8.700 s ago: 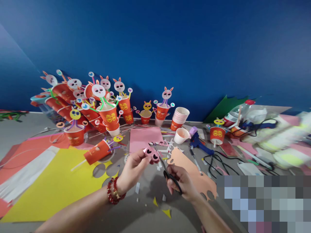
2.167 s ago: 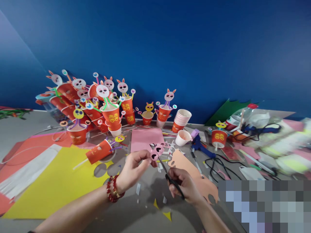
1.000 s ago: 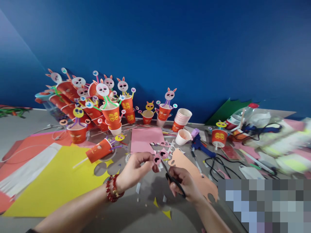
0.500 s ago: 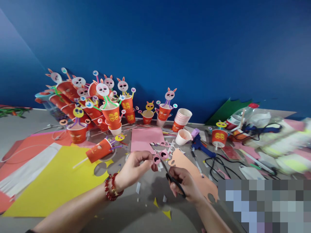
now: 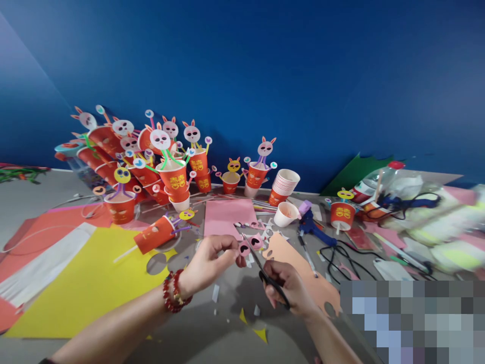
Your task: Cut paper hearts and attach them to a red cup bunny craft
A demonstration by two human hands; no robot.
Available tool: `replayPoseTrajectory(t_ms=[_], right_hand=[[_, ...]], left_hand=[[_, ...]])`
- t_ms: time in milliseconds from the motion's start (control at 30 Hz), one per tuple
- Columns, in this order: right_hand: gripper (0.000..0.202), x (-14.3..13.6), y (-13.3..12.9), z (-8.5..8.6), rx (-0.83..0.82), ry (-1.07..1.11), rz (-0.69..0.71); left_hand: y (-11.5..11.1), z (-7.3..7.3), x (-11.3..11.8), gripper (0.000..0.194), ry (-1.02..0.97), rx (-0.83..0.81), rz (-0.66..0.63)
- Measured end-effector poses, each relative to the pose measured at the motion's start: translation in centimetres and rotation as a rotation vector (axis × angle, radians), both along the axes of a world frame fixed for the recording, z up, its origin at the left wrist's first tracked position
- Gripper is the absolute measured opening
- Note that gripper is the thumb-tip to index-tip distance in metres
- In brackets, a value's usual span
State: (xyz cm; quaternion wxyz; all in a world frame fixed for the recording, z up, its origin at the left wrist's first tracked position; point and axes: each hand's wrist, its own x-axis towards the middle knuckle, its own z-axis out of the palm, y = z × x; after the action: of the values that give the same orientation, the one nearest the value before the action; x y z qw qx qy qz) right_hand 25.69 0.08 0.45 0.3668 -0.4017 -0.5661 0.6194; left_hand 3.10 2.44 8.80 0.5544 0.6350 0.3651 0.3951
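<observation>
Between the fingertips of my left hand (image 5: pixel 214 260) is a small piece of pink paper (image 5: pixel 256 241) with two dark heart shapes on it. My right hand (image 5: pixel 286 288) has its fingers through the black handles of a pair of scissors (image 5: pixel 258 260). The blades point up and to the left and cross the pink piece between the two hearts. Beyond my hands lies a pink sheet (image 5: pixel 229 211) with paper offcuts at its right edge. An orange sheet (image 5: pixel 291 268) with cut holes lies beside and beneath my right hand.
Red paper cups with rabbit heads (image 5: pixel 172 177) crowd the back left. A yellow sheet (image 5: pixel 91 283) covers the left. Behind my hands are a white cup (image 5: pixel 286 214) and a stack of cups (image 5: pixel 285 184). A blue glue gun (image 5: pixel 318 230) with a black cord lies right.
Almost nothing differs. Both hands, the scissors and the pink piece keep nearly the same position, with the blades still across the paper.
</observation>
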Motion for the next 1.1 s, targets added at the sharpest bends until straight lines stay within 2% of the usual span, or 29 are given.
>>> replayPoseTrajectory(t_ms=[400, 767, 1100], right_hand=[[0.064, 0.2, 0.0, -0.5, -0.010, -0.012, -0.008], [0.063, 0.0, 0.0, 1.0, -0.041, -0.030, -0.003], [0.061, 0.0, 0.0, 1.1, -0.059, -0.032, -0.008]], left_hand=[[0.1, 0.2, -0.1, 0.023, 0.003, -0.008, 0.004], [0.2, -0.1, -0.3, 0.023, -0.007, -0.005, -0.002], [0.3, 0.4, -0.5, 0.022, 0.012, 0.007, -0.007]])
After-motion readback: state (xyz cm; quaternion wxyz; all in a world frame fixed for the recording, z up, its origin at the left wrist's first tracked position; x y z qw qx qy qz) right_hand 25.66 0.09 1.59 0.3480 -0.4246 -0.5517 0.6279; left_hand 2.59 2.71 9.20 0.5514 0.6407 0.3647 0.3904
